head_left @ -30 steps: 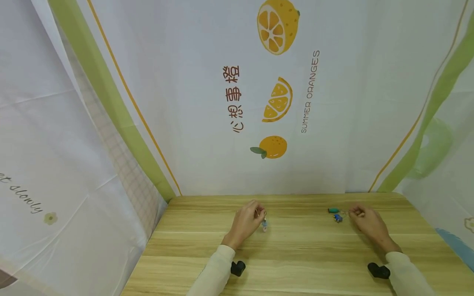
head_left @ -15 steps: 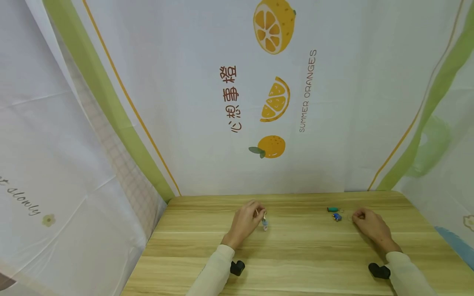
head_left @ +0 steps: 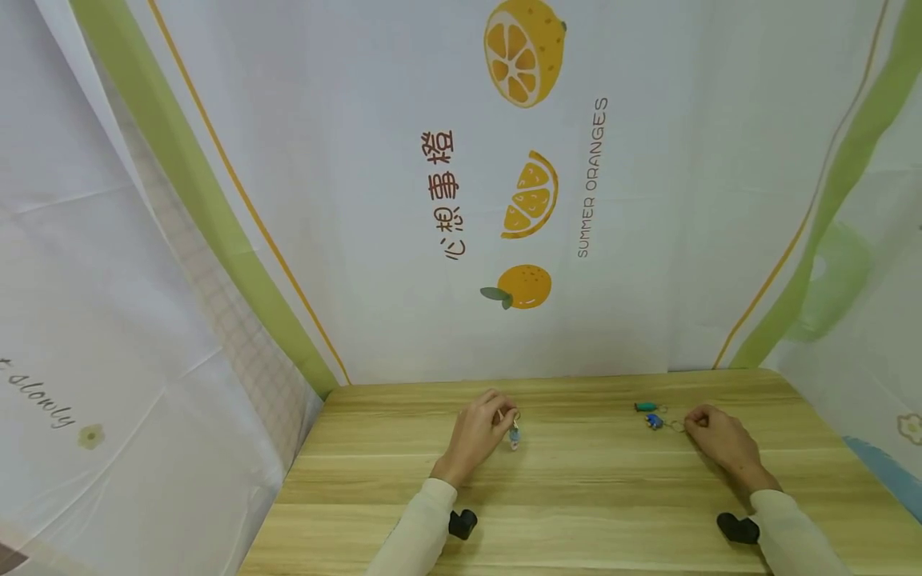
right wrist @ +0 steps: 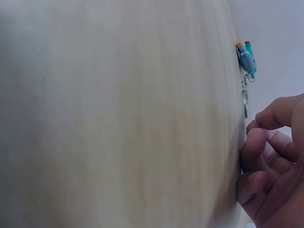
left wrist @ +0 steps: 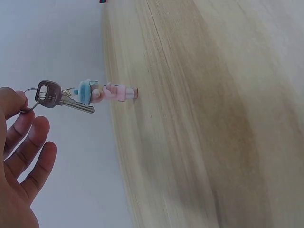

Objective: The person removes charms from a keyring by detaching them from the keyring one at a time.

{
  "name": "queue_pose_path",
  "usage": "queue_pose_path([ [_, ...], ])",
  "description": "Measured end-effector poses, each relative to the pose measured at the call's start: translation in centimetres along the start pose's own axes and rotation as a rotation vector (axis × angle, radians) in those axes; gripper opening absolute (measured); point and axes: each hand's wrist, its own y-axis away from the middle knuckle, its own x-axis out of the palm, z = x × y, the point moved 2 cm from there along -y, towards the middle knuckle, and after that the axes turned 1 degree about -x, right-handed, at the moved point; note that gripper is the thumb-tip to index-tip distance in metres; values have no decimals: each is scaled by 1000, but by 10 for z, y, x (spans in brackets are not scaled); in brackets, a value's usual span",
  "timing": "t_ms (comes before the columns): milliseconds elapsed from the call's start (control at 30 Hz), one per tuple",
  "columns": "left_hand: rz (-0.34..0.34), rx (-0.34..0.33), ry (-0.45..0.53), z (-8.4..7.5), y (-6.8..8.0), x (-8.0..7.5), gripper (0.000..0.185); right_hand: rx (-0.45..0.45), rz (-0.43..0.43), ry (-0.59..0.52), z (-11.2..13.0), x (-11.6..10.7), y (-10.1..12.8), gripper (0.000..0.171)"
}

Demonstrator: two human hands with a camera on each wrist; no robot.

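Observation:
My left hand (head_left: 479,428) pinches a split ring between thumb and forefinger above the table. From the ring hang a silver key (left wrist: 50,95) and a small figurine (left wrist: 108,91) in pale blue and pink, which dangles feet down. On the right, a keychain with a blue figure (head_left: 654,422) lies on the wooden table, its ring toward my right hand (head_left: 723,442). That hand rests low at the tabletop with loosely curled fingers; in the right wrist view the ring (right wrist: 245,110) sits just apart from the fingertips. Beside the blue figure lies a green keychain (head_left: 645,407).
The wooden table (head_left: 576,496) ends at the back against a white cloth (head_left: 403,320) printed with oranges. Patterned cloths hang at both sides as well. A black wrist mount (head_left: 463,524) shows below the left hand, and another (head_left: 738,528) below the right.
My right hand has let go of the blue figure's keychain and drawn slightly right, off its ring. The left hand stays in place with the key. The head view has shifted slightly.

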Motion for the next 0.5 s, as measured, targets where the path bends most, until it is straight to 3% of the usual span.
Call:
queue_pose_path([
  [500,-8,11,-9,2,-1,1,7,-25,-34,-33,10,10,0,32],
])
